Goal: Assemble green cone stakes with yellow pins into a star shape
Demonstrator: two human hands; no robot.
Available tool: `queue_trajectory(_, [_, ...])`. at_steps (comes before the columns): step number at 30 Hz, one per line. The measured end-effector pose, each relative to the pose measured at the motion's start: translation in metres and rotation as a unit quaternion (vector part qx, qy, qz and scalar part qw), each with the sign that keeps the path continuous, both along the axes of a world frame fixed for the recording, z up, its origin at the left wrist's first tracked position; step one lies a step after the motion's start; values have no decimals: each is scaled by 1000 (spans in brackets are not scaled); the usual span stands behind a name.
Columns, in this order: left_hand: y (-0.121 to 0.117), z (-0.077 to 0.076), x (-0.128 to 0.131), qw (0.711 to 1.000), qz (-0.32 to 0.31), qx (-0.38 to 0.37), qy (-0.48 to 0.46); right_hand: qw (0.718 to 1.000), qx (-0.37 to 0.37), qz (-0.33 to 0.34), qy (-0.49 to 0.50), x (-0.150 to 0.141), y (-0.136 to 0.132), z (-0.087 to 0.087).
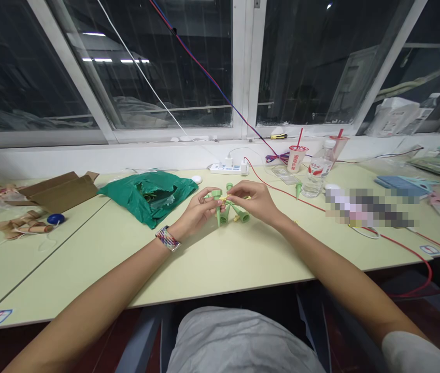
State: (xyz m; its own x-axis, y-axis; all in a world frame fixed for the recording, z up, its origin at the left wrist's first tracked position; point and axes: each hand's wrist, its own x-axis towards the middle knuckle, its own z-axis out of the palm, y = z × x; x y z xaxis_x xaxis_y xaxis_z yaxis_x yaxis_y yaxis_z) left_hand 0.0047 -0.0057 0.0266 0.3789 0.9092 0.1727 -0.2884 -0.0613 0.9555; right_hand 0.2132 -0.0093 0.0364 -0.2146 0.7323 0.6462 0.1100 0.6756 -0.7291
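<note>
My left hand (198,210) pinches a green plastic cone spike (217,206), its point hanging down over the pale green table (220,259). My right hand (253,199) is closed on a small yellow part (224,197) at the top of that spike. Two more green cones (239,213) lie on the table just under my hands, and another green piece (229,186) sits just behind them. A colourful watch band (167,239) is on my left wrist.
A green plastic bag (147,194) lies left of my hands, beside an open cardboard box (58,190). Behind are a white power strip (229,168), a red cable (359,220), a drink cup (296,158), a water bottle (316,171) and another green cone (298,189).
</note>
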Motion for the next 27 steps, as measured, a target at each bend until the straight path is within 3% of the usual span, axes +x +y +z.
queue_trajectory(6, [0, -1, 0, 1000, -10, -10, -17, 995, 97, -30, -2, 6, -4, -9])
queue_trajectory(13, [-3, -1, 2, 1000, -19, -6, -3, 987, 132, -49, -74, 8, -6, -16])
queue_trajectory(17, [-6, -1, 5, 1000, -14, 19, 17, 986, 126, -61, -91, 1, -7, -21])
queue_trajectory(22, [-3, -4, 5, 999, 14, 32, 27, 997, 36, -46, -57, -2, -10, -22])
queue_trajectory(27, [0, -4, 3, 999, 24, 22, 17, 995, 55, -54, -67, 0, -10, -23])
